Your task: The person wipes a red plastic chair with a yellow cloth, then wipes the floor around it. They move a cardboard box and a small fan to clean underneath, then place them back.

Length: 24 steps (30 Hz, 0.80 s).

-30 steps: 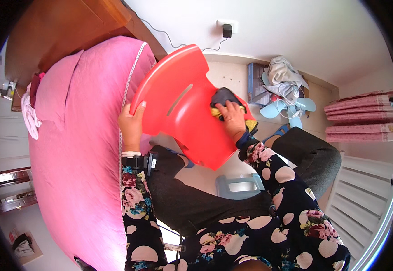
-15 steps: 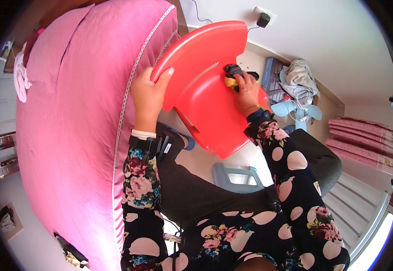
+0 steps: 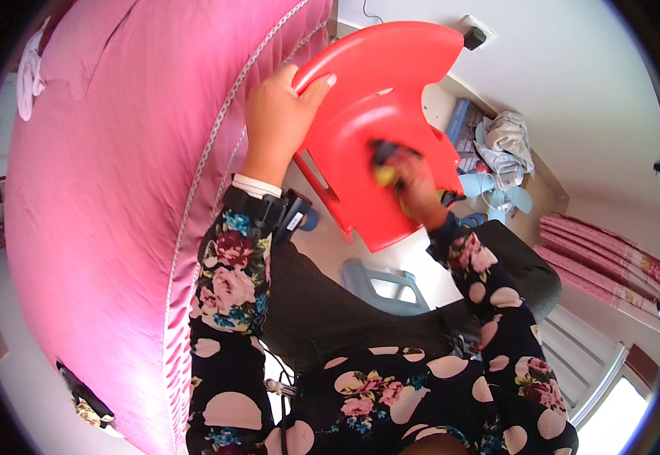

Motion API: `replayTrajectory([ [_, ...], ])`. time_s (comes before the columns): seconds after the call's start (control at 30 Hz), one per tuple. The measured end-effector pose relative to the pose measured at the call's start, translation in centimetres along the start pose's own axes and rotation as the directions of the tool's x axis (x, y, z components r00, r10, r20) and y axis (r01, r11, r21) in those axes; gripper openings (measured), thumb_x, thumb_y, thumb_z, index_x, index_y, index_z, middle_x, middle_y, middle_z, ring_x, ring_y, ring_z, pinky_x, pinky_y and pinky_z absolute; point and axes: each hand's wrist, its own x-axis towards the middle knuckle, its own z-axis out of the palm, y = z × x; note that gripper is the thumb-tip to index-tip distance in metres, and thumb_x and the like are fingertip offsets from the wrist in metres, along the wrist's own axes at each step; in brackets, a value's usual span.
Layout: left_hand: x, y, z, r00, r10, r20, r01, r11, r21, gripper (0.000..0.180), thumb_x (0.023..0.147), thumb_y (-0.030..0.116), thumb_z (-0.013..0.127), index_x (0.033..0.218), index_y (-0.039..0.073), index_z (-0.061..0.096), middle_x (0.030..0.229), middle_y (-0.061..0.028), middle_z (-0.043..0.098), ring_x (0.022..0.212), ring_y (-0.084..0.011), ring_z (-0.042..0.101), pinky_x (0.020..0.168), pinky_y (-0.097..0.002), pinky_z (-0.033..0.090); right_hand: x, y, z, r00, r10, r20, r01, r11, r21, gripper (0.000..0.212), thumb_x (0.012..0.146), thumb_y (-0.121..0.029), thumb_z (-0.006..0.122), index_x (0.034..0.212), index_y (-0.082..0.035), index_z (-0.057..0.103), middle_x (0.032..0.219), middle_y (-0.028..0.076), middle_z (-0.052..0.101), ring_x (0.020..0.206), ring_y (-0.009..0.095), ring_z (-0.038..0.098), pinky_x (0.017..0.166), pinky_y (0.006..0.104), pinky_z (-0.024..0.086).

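Observation:
A red plastic chair (image 3: 345, 136) is tilted up in front of me, its broad curved backrest at the far side and slots cut through it. My left hand (image 3: 281, 110) grips the backrest's left edge, thumb over the face and fingers behind. Against the inner red surface, my right hand (image 3: 415, 186) presses a bunched black and yellow cloth (image 3: 385, 161). Motion smears that hand and the cloth, but the fingers are closed over it.
A bed with a pink cover (image 3: 110, 197) fills the left side. Below the chair stands a grey-blue plastic stool (image 3: 375, 288). A light-blue fan (image 3: 497, 193), a heap of pale cloth (image 3: 508, 140) and a blue box (image 3: 463, 121) lie by the wall. Folded pink fabric (image 3: 603, 254) is stacked at right.
My right hand has slid the cloth down and slightly left over the red surface. The chair and my left hand have shifted right and a little up in view.

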Motion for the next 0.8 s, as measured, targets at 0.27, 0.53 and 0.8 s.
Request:
replayTrajectory([
  [0.27,0.1,0.5,-0.6,1.000,0.016,-0.001,-0.016,0.999,0.037,0.043,0.080,0.045,0.069,0.077,0.003,0.061,0.073,-0.0174,0.065,0.068,-0.0359,0.063,0.062,-0.0439,0.048,-7.0,-3.5,0.9,0.791,-0.311,0.527,0.263,0.950,0.166,0.036,0.076,-0.012,0.059,0.112,-0.013,0.060,0.123,0.019,0.053,0.107,0.037,0.053,0.091,0.0471,0.043],
  [0.53,-0.1,0.2,-0.5,1.000,0.016,-0.008,-0.015,0.999,0.044,0.043,0.081,0.044,0.068,0.078,0.002,0.062,0.075,-0.0191,0.065,0.070,-0.0384,0.062,0.063,-0.0446,0.048,-7.3,-2.8,-8.4,0.881,-0.282,0.380,0.242,0.959,0.151,0.046,0.067,-0.002,0.065,0.111,-0.013,0.060,0.123,0.014,0.054,0.103,0.037,0.055,0.087,0.0458,0.045],
  [0.8,-0.1,1.3,-1.5,1.000,0.007,0.018,-0.006,1.000,-0.020,0.030,0.082,0.029,0.072,0.081,0.000,0.064,0.073,-0.0168,0.065,0.064,-0.0284,0.062,0.059,-0.0371,0.046,-1.6,-3.6,0.7,0.984,0.179,0.010,-0.173,0.962,-0.211,0.051,0.071,-0.008,0.066,0.120,-0.018,0.059,0.128,0.014,0.052,0.114,0.034,0.051,0.094,0.0463,0.041],
])
